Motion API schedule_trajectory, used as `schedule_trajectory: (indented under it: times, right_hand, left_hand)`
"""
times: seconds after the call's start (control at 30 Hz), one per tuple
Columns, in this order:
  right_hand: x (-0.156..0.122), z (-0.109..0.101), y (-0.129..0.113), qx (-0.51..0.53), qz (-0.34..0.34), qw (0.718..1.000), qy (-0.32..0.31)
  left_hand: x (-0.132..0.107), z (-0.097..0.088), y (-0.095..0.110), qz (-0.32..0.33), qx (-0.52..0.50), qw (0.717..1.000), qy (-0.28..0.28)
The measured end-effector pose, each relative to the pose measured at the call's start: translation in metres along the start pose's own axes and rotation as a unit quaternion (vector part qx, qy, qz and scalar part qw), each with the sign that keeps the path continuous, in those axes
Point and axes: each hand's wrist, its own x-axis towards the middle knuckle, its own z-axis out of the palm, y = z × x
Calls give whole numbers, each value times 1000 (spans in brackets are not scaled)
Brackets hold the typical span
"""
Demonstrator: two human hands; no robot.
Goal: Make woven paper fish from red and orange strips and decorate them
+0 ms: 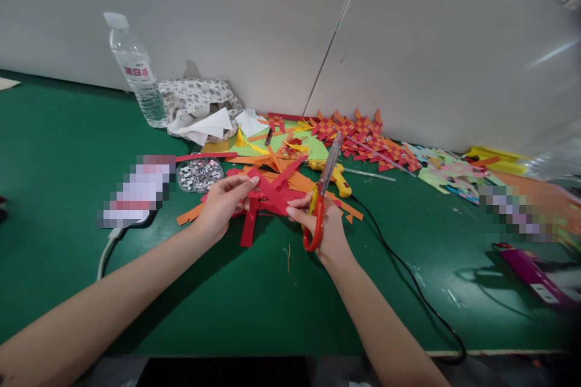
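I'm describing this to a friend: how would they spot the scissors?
Over the green table, find the right hand. The scissors are in it, blades toward the pale wall. Metal blades and a red handle loop set them apart from the yellow glue gun behind.

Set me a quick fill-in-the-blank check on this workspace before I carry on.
1. The right hand holds a pair of ____.
2. The left hand holds paper coloured ____.
3. In the picture, the water bottle stands to the ____ of the patterned pouch.
4. The glue gun is coloured ____.

Missing words: scissors; red; left; yellow.
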Motion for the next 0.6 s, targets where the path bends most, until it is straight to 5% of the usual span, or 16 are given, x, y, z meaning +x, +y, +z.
schedule_trajectory:
  times: [0.2,0.47,0.6]
  right_hand:
    - [0,1,-2,11,-2,1000,9]
    - [0,2,1,22,-25,999,-12]
    - [-1,2,0,19,-30,999,-28]
  left_hand:
    - [0,0,4,-25,-2,999,21]
    - [-8,5,-1,6,141,982,-127]
    - [-8,5,-2,25,141,983,-115]
